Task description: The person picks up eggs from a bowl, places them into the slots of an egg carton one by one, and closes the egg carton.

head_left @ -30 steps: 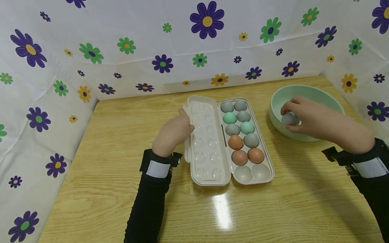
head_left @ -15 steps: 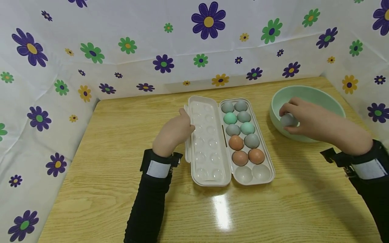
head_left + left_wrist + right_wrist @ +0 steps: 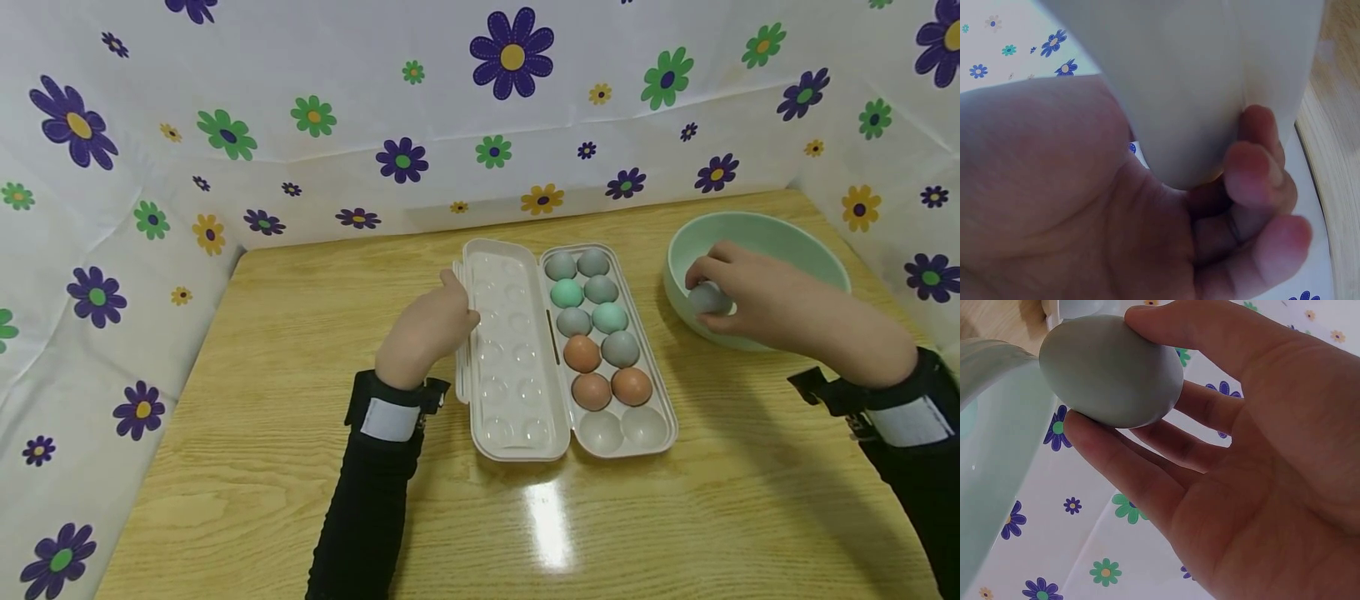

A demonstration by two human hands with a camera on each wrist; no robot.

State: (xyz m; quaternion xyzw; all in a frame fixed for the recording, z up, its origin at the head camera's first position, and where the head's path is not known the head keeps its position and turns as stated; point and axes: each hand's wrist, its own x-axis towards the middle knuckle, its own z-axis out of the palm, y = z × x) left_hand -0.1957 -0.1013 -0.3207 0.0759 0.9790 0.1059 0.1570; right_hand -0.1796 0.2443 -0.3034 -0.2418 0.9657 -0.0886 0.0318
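Observation:
A white plastic egg carton (image 3: 558,367) lies unfolded on the table. My left hand (image 3: 429,329) grips the outer edge of its lid (image 3: 510,358); in the left wrist view the fingers (image 3: 1254,175) curl round the white plastic. Grey, mint green and brown eggs fill most of the cups on the right half, and the two cups nearest me hold none. My right hand (image 3: 780,300) pinches a grey-green egg (image 3: 1110,372) between thumb and fingers. In the head view this egg overlaps the near left rim of a pale green bowl (image 3: 795,237).
The carton and bowl stand on a wood-grain table (image 3: 300,433). Behind and at both sides hangs a white cloth (image 3: 322,50) printed with purple, green and yellow flowers. Part of the bowl's inside is hidden behind my right hand.
My right hand has shifted slightly left with the egg, near the bowl's rim. The left hand keeps its place at the lid's edge.

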